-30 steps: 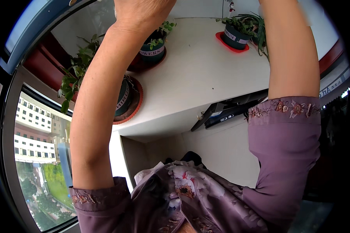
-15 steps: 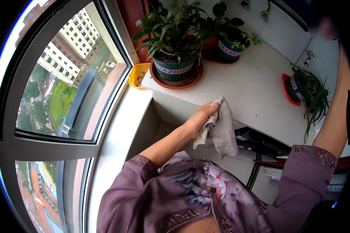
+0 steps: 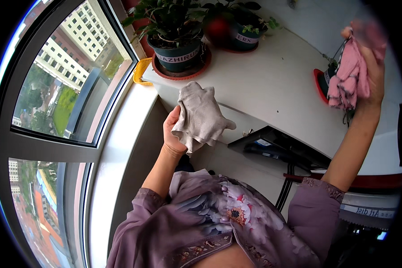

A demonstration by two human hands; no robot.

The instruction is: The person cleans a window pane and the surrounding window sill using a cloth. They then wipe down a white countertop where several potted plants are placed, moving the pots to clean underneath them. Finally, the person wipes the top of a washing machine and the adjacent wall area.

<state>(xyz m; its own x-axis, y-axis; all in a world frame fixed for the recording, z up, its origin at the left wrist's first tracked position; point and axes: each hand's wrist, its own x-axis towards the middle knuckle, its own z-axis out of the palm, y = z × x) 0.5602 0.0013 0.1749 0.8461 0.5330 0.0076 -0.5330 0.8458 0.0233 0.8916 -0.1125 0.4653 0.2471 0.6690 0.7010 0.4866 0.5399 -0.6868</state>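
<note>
— Beside the white counter (image 3: 277, 85), what is the left hand doing?

— The left hand (image 3: 173, 129) is raised in front of the counter's near edge, fingers curled shut round a bunched grey cloth (image 3: 201, 117). The cloth hangs loose from the grip, its free part spreading toward the counter front (one corner points out to the right). The thumb side is hidden behind the fabric, so only the closed grasp shows.

— And the right one?

— The right hand (image 3: 371, 67) is lifted high over the far right end of the counter, closed on a pink knitted cloth (image 3: 350, 73). The pink cloth droops from the fingers in a crumpled bundle, hanging just in front of a small plant in a red saucer (image 3: 320, 85) that stands on the counter. Whether the cloth touches that plant I cannot tell.

— What else sits on the counter?

— At its left end, a leafy plant in a dark green pot (image 3: 176, 53) on a reddish saucer, with a second potted plant (image 3: 243, 38) just beyond it. A yellow basket (image 3: 140, 71) sits at the counter's left corner, next to the window (image 3: 62, 85). Under the counter's edge a dark shelf (image 3: 277, 147) juts out, below the grey cloth and to its right.
</note>
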